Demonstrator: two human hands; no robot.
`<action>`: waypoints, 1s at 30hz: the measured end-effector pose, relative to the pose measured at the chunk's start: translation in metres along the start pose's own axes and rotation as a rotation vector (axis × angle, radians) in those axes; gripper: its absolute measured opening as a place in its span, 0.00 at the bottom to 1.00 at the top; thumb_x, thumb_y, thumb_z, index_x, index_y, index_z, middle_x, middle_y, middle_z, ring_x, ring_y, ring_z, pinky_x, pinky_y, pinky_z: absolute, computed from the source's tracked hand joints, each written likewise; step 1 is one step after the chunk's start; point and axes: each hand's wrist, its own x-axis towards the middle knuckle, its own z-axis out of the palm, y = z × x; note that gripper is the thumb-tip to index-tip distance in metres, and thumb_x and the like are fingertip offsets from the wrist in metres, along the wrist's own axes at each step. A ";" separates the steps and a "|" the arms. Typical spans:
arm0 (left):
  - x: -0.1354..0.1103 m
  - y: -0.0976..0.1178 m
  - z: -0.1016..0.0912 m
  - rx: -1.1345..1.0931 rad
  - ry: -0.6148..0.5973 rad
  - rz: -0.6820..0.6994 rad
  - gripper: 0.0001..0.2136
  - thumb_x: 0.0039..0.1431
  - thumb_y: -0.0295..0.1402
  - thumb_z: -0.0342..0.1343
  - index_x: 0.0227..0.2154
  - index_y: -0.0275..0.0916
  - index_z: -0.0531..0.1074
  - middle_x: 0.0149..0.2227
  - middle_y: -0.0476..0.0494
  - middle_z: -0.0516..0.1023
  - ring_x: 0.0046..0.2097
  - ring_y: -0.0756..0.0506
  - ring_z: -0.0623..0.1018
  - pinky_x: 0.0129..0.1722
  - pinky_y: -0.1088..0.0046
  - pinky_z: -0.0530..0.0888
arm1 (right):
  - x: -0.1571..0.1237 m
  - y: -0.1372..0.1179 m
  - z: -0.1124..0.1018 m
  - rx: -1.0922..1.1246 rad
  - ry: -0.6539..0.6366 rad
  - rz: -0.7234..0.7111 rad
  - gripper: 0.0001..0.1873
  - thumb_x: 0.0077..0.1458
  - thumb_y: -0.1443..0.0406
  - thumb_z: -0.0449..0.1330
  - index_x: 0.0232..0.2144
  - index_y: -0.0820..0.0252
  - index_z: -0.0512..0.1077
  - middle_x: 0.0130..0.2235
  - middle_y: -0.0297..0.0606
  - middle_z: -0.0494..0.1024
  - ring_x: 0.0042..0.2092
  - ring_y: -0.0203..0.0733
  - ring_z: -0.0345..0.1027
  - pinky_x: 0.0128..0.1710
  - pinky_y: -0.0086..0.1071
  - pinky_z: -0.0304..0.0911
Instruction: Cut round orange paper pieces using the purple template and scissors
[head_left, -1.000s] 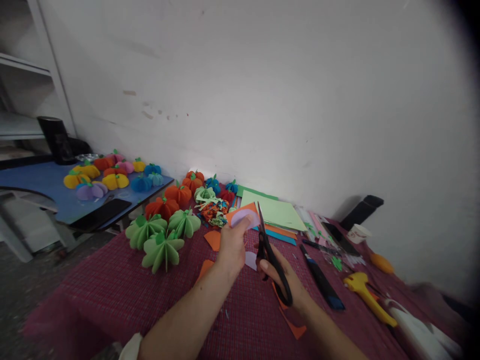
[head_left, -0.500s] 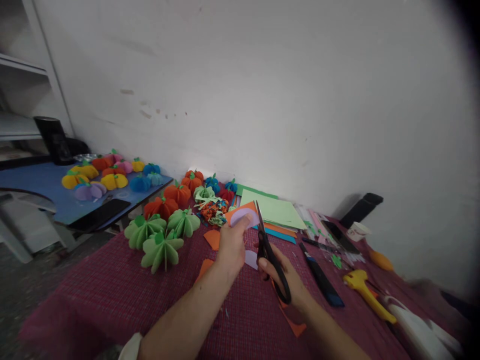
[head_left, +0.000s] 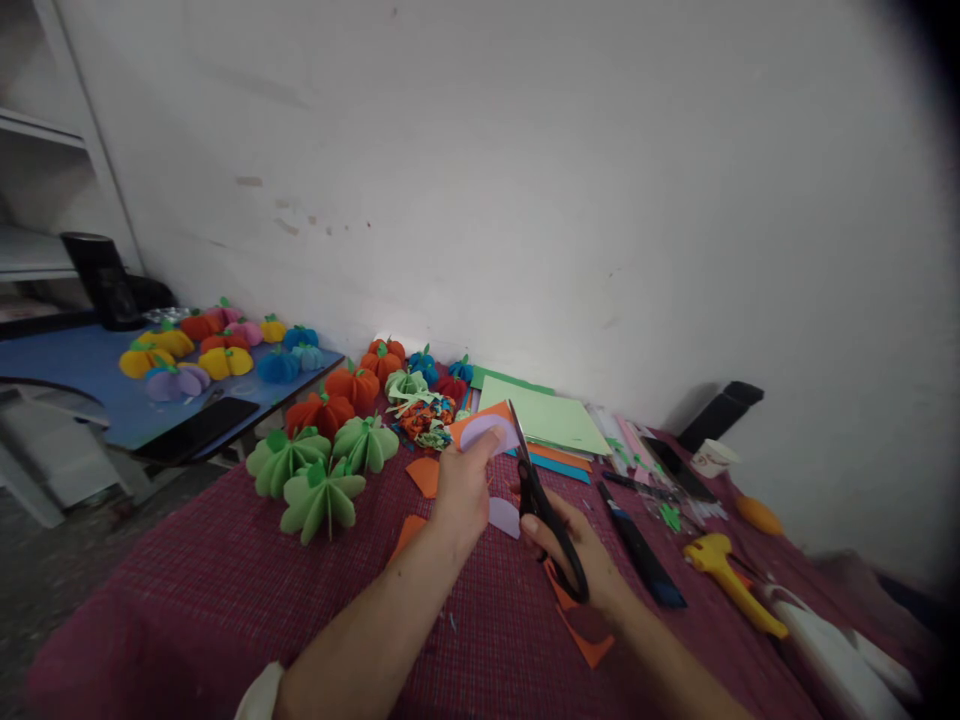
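Note:
My left hand [head_left: 463,490] pinches a lilac paper piece [head_left: 487,433] and holds it up above the maroon tablecloth [head_left: 225,600]. My right hand [head_left: 574,555] grips black scissors [head_left: 544,500], whose blades point up and meet the right edge of the lilac paper. A second lilac cut-out [head_left: 504,517] lies on the cloth between my hands. Orange scraps [head_left: 427,476] lie around them.
Green paper pumpkins [head_left: 319,468] stand at left, orange and blue ones [head_left: 352,385] behind. A stack of coloured sheets [head_left: 547,425] lies beyond the scissors. A black cutter [head_left: 641,548], a yellow glue gun [head_left: 731,580] and a paper cup [head_left: 712,458] lie at right. A blue table [head_left: 90,380] carries more pumpkins and a phone [head_left: 199,428].
The view has drifted slightly. My hands have barely moved; the scissors stay against the lilac paper's edge.

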 end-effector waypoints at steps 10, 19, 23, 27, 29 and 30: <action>-0.003 0.002 0.003 -0.004 -0.005 -0.044 0.08 0.36 0.29 0.64 0.23 0.34 0.72 0.23 0.50 0.75 0.26 0.51 0.73 0.31 0.74 0.68 | -0.004 -0.004 -0.012 -0.073 -0.014 0.017 0.23 0.50 0.53 0.57 0.44 0.62 0.68 0.22 0.29 0.60 0.24 0.32 0.53 0.22 0.25 0.50; -0.004 -0.004 0.000 0.020 -0.117 -0.060 0.10 0.38 0.31 0.64 0.26 0.33 0.73 0.26 0.46 0.77 0.28 0.48 0.75 0.33 0.71 0.69 | -0.013 -0.020 -0.029 -0.129 -0.059 0.037 0.20 0.49 0.54 0.59 0.41 0.61 0.69 0.29 0.33 0.69 0.31 0.36 0.63 0.33 0.29 0.61; -0.008 -0.005 0.000 0.065 -0.132 -0.116 0.10 0.38 0.31 0.64 0.26 0.33 0.73 0.26 0.45 0.77 0.28 0.48 0.75 0.32 0.71 0.69 | -0.019 -0.019 -0.041 -0.168 -0.118 0.013 0.23 0.52 0.56 0.57 0.49 0.59 0.65 0.42 0.39 0.72 0.46 0.44 0.64 0.47 0.35 0.60; -0.011 -0.008 0.001 0.098 -0.139 -0.158 0.10 0.37 0.30 0.64 0.25 0.33 0.74 0.25 0.45 0.77 0.28 0.48 0.75 0.33 0.71 0.70 | -0.024 -0.014 -0.052 -0.217 -0.139 0.000 0.27 0.53 0.57 0.57 0.54 0.58 0.61 0.48 0.43 0.70 0.53 0.49 0.59 0.54 0.42 0.54; -0.012 -0.009 0.001 0.110 -0.162 -0.161 0.09 0.38 0.30 0.63 0.25 0.32 0.74 0.26 0.45 0.77 0.28 0.48 0.75 0.34 0.70 0.70 | -0.026 -0.012 -0.054 -0.209 -0.145 -0.002 0.27 0.53 0.57 0.56 0.55 0.57 0.61 0.48 0.43 0.70 0.53 0.48 0.59 0.54 0.42 0.54; -0.013 -0.010 0.001 0.112 -0.165 -0.159 0.09 0.38 0.30 0.63 0.26 0.32 0.74 0.26 0.45 0.77 0.28 0.48 0.75 0.34 0.70 0.70 | -0.026 -0.012 -0.054 -0.200 -0.146 -0.003 0.27 0.54 0.57 0.56 0.55 0.57 0.60 0.47 0.42 0.70 0.52 0.48 0.60 0.54 0.42 0.54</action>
